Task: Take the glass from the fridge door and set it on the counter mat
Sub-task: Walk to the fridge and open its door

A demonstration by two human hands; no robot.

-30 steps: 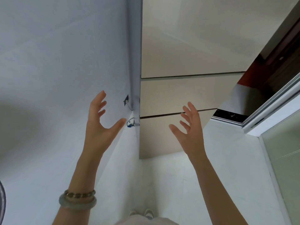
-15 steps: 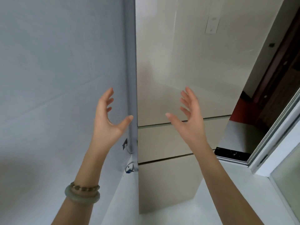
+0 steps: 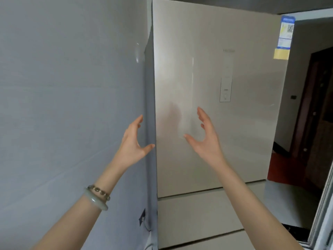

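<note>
A tall beige fridge (image 3: 234, 132) stands before me with its upper door closed; two drawer fronts lie below it. No glass and no counter mat are in view. My left hand (image 3: 134, 143) is raised at the fridge's left edge, fingers spread, thumb tip close to the door's side, holding nothing. My right hand (image 3: 205, 139) is lifted in front of the upper door, fingers apart, palm turned left, also empty. Whether either hand touches the fridge I cannot tell.
A pale grey wall (image 3: 68, 105) runs close along the fridge's left side, with a socket and plug (image 3: 142, 217) low down. A dark doorway (image 3: 315, 114) opens to the right. A white window frame (image 3: 324, 213) cuts the lower right corner.
My view has tilted up from the floor and lower drawers to the fridge's upper door. Both hands have risen with it and stay spread and empty.
</note>
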